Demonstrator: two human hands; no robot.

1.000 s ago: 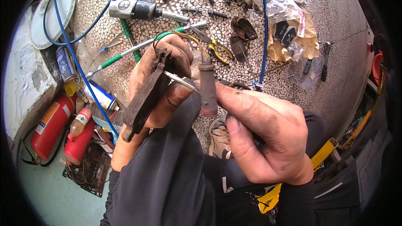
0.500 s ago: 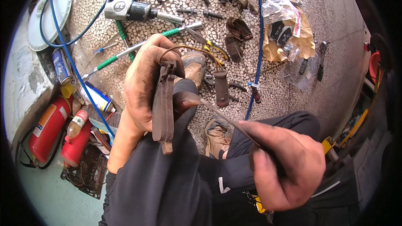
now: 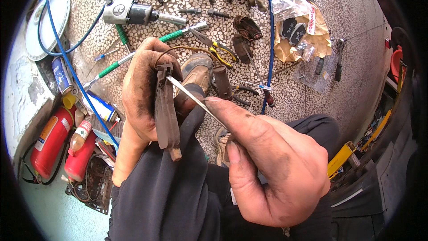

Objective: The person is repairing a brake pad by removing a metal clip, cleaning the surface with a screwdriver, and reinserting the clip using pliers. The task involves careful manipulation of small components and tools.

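Left hand (image 3: 145, 91) grips a brake pad (image 3: 166, 111), half hidden; right hand (image 3: 272, 165) pinches a thin blade (image 3: 191, 98).

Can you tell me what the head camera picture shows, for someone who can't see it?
A grimy left hand holds two worn brake pads upright, while the right hand pokes a thin metal rod at their top end. Below, on the speckled floor, lie an air impact wrench, pliers and red fire extinguishers.
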